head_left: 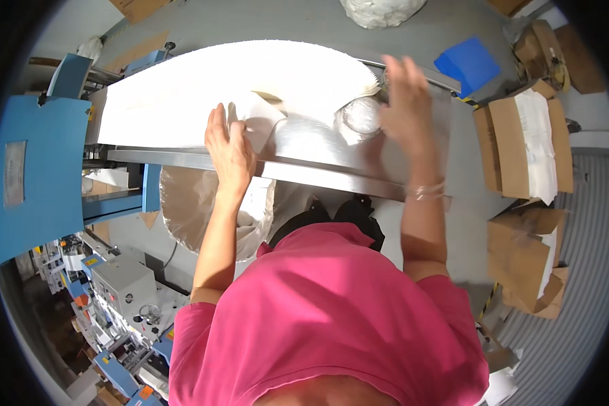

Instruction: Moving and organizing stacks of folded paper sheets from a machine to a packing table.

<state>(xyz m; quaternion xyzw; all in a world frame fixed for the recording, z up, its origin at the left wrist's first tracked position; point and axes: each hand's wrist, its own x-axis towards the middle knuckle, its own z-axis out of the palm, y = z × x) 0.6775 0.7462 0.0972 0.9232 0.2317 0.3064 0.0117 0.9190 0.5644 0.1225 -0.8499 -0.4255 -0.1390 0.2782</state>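
A long bright white stack of thin sheets (183,95), its rim finely ridged, lies along the metal worktable (318,145). My left hand (230,152) rests at its near edge, fingers apart, beside a loose white flap (258,122); glare hides whether the fingertips pinch anything. Raised over the table's right part, my right hand (409,105) is smeared by motion, with its fingers stretched out and nothing visible in them. Just left of it sits a round bundle in clear plastic (358,120), close to the stack's right end.
Blue machine housing (37,176) borders the table's left end. Below the near edge stands a plastic-lined bin (189,206). Open cardboard boxes (504,145) line the right side. A blue sheet (468,64) and a white plastic bag (384,10) lie on the floor beyond.
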